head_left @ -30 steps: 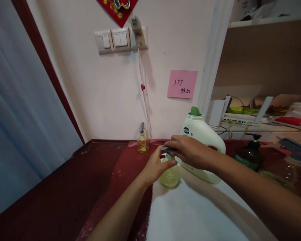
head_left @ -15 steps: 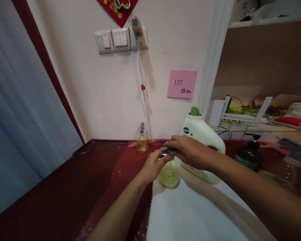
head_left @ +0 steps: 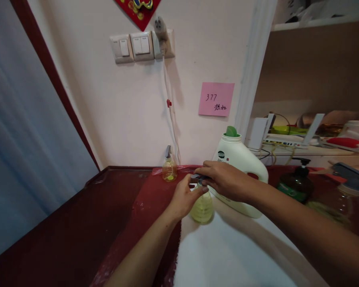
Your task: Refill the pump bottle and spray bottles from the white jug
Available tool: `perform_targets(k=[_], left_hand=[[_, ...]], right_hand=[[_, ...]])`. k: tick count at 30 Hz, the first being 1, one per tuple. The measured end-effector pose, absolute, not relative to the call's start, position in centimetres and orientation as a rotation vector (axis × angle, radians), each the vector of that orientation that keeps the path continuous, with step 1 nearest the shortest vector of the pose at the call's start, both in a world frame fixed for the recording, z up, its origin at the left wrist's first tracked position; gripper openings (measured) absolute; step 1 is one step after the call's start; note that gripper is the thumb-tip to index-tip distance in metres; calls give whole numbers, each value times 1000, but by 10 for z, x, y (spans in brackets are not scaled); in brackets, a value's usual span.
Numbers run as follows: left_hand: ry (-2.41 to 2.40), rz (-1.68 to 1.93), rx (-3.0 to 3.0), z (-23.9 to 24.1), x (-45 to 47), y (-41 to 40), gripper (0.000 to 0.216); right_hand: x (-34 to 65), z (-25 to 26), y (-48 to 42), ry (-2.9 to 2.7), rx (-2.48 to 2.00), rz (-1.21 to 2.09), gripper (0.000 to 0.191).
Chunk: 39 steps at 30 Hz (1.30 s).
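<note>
A small clear spray bottle point(head_left: 202, 209) with pale yellow liquid stands upright on a white cloth point(head_left: 224, 251). My right hand point(head_left: 224, 180) grips its grey spray head point(head_left: 197, 177) from above, fingers curled round it. From the left, my left hand point(head_left: 184, 197) closes on the bottle's neck just under the head, thumb across the front. The fingers hide most of the head and neck. Right behind my right hand is a large pale green jug point(head_left: 242, 159) with its mouth uncapped and a green spout showing.
Against the wall stands another small spray bottle point(head_left: 169, 169). At the right are a dark pump bottle point(head_left: 296, 181) and a larger spray bottle point(head_left: 344, 195). A white router point(head_left: 287, 139) sits on the shelf. Red plastic sheeting point(head_left: 149, 207) covers part of the dark table.
The left hand has shifted slightly up around the bottle's neck, its thumb reaching farther across. The right hand keeps hold of the spray head. The view has moved a little.
</note>
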<state>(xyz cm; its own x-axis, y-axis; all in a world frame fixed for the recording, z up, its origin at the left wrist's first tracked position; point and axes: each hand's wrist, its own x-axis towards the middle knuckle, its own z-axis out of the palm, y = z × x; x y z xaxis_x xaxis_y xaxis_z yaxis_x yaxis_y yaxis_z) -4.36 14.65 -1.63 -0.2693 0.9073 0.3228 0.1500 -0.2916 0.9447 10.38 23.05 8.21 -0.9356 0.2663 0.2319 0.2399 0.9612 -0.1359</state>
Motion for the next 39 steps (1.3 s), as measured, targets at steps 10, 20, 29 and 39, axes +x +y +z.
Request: perform_targets(k=[10,20,29,39], left_hand=[[1278,1452,1426,-4,-50,136,29],[1354,1607,1372,-17,-47,145,38],[1258,1443,1435,-4,-57,137,34],[1317,1601,1364,-15,-47,145,39]], right_hand=[[105,81,230,-2860,-376,167,24],[104,82,229,-2867,-387,158,27],[105,81,230,-2856,-375,130,25],[103,82,229,-2857,-381,130,27]])
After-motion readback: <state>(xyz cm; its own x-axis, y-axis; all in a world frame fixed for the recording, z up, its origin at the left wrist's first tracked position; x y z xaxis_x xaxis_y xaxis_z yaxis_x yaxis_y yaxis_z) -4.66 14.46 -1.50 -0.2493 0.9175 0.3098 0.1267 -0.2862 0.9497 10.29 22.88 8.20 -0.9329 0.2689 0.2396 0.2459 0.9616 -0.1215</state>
